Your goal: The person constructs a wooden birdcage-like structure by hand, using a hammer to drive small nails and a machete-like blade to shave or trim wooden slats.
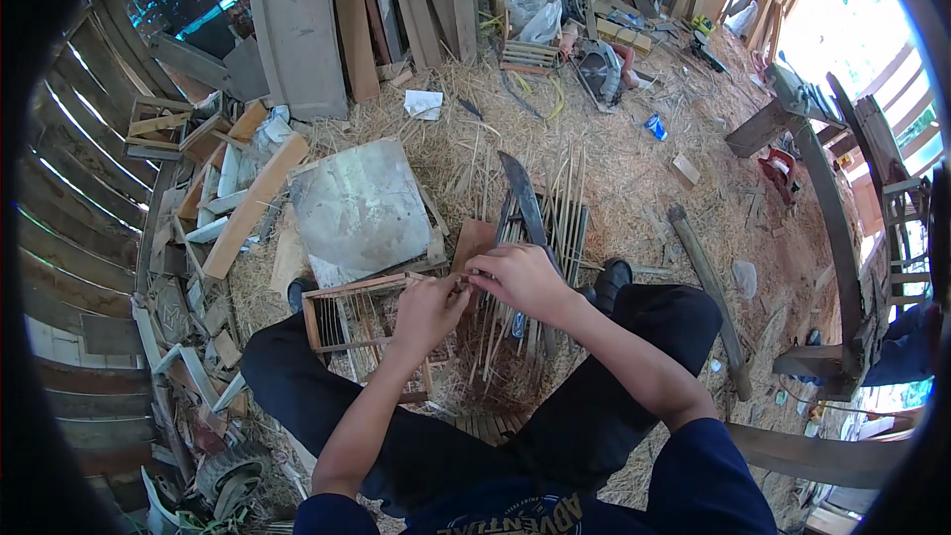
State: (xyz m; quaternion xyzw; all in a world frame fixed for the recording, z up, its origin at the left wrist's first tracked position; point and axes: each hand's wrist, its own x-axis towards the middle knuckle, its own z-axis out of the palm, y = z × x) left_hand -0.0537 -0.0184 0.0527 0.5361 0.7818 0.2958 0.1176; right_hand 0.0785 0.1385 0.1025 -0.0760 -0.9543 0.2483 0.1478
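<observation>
My left hand (433, 311) and my right hand (520, 282) meet in front of me, fingers pinched close together. What they hold between the fingertips is too small to make out. A dark machete blade (523, 196) reaches away just beyond my right hand; its handle end is hidden. Thin bamboo sticks (569, 223) lie in a bundle around and under the blade. Beside the hands is a reddish-brown piece of board (475, 239). By my left leg stands a small wooden frame with thin bars, like a cage (315, 321), partly covered by my left forearm.
A stained square board (362, 206) lies ahead on the left, with a plank (256, 206) and scrap wood beyond. To the right are a wooden post (708, 297), a blue can (656, 127) and a wooden bench-like frame (827, 208). Straw and shavings cover the floor.
</observation>
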